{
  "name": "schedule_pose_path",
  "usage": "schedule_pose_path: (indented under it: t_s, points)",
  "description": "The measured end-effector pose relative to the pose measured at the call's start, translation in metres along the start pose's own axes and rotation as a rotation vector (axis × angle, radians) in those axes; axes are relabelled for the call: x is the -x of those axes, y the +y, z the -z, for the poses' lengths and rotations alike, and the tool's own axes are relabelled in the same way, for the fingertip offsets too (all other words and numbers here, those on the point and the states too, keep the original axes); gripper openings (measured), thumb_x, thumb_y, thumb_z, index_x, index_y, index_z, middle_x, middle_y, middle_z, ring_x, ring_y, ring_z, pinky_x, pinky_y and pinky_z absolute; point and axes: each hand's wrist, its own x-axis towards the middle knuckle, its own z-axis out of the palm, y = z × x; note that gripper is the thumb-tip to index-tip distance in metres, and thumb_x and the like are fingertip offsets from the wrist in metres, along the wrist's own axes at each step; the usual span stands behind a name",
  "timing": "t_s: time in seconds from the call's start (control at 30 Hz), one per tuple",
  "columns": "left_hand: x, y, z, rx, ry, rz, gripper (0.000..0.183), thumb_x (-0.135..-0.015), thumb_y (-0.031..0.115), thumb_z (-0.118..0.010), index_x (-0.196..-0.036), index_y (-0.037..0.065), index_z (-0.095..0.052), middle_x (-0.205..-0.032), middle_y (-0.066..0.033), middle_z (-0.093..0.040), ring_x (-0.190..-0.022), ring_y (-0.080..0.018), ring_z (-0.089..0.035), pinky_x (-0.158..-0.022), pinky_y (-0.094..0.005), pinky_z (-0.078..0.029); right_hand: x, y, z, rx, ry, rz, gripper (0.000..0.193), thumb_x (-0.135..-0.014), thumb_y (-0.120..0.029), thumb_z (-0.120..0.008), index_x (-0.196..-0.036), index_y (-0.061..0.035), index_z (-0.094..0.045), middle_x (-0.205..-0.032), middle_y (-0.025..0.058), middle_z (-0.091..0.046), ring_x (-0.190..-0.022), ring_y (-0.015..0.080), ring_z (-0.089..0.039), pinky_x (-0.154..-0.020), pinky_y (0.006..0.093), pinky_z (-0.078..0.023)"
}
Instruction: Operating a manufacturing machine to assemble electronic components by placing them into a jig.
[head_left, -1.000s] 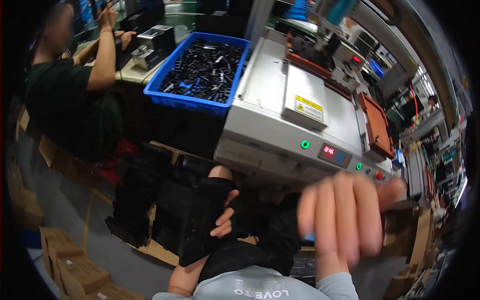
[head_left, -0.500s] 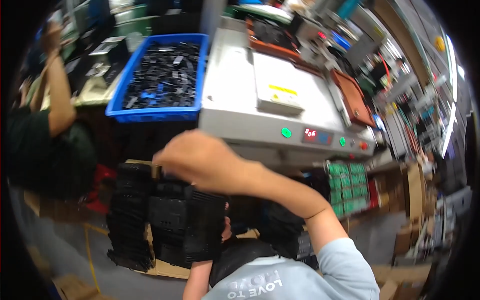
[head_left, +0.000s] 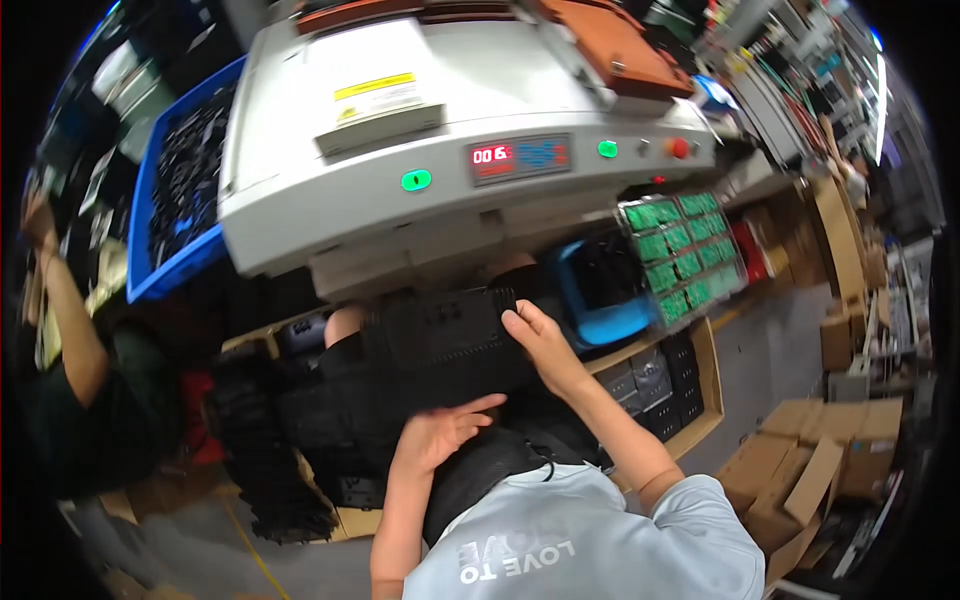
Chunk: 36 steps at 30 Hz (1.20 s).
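A black plastic casing point(head_left: 440, 350) with small slots lies crosswise over my lap, in front of the machine. My right hand point(head_left: 545, 345) grips its right end, the thumb on top and the fingers round the far corner. Just below the casing's near edge is my left hand point(head_left: 438, 436), its fingers stretched out to the right with nothing in them. Whether its fingertips touch the casing I cannot tell. More black casings point(head_left: 265, 440) stand stacked to the left in a cardboard box, partly hidden by the held one.
Ahead stands a white machine point(head_left: 290, 215) with lit green buttons and a red display. A blue bin point(head_left: 140, 240) of small black parts is left of it. On the right, green circuit boards point(head_left: 680, 245) sit in a clear tray. A co-worker's arm point(head_left: 75, 325) shows far left.
My right hand has come down from above the stacked casings to the right end of a casing. My left hand now shows its outstretched fingers. The view has shifted toward the machine.
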Motion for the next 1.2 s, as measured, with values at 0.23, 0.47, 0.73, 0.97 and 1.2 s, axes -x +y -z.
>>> schedule_pose_path:
  t_s: [0.23,0.47,0.73,0.97,1.2]
  points:
    - [-0.048,-0.032,0.005,-0.329,0.617,-0.586,0.057,-0.094,0.056,-0.040,-0.127,0.010,-0.049,-0.119,-0.0145,-0.058,-0.105,-0.0290,-0.056,-0.100,-0.0422,-0.042,0.040,0.067,0.015,-0.197,0.048,-0.126,0.029,-0.096,-0.025,-0.056,-0.116,-0.0079,-0.045,-0.102,0.0031,-0.061,-0.093,0.0098,-0.060,-0.077,0.0273,-0.051]
    - [-0.066,-0.023,-0.012,-0.661,0.621,-0.538,0.049,-0.086,0.004,-0.059,-0.132,0.004,-0.042,-0.122,-0.0111,-0.054,-0.114,-0.0260,-0.054,-0.099,-0.0394,-0.046,-0.019,0.069,0.177,0.737,0.773,0.466,0.014,-0.085,-0.010,-0.057,-0.096,-0.0016,-0.062,-0.094,0.0161,-0.063,-0.085,0.0334,-0.059,-0.078,0.0408,-0.046]
    - [-0.053,-0.041,-0.027,-0.625,0.744,-0.454,0.054,-0.084,-0.001,-0.061,-0.133,0.007,-0.041,-0.116,-0.0062,-0.056,-0.106,-0.0204,-0.056,-0.096,-0.0340,-0.045,-0.072,0.110,0.273,1.313,0.820,0.230,0.021,-0.079,-0.010,-0.064,-0.099,-0.0071,-0.064,-0.097,0.0113,-0.061,-0.097,0.0319,-0.055,-0.084,0.0415,-0.047]
    - [-0.056,-0.047,-0.024,-0.711,0.691,-0.476,0.049,-0.085,0.001,-0.062,-0.130,0.008,-0.044,-0.116,-0.0071,-0.057,-0.107,-0.0206,-0.057,-0.091,-0.0347,-0.049,-0.058,0.098,0.274,1.145,0.949,0.344,0.014,-0.083,-0.011,-0.063,-0.094,-0.0023,-0.065,-0.101,0.0154,-0.063,-0.094,0.0360,-0.058,-0.083,0.0409,-0.048]
    - [-0.053,-0.047,-0.035,-0.732,0.680,-0.478,0.056,-0.084,0.000,-0.062,-0.135,0.008,-0.038,-0.121,-0.0085,-0.054,-0.109,-0.0210,-0.055,-0.092,-0.0356,-0.049,-0.020,0.042,0.176,0.281,0.595,0.280,0.014,-0.089,-0.013,-0.060,-0.097,-0.0007,-0.059,-0.085,0.0080,-0.065,-0.077,0.0142,-0.062,-0.068,0.0270,-0.049]
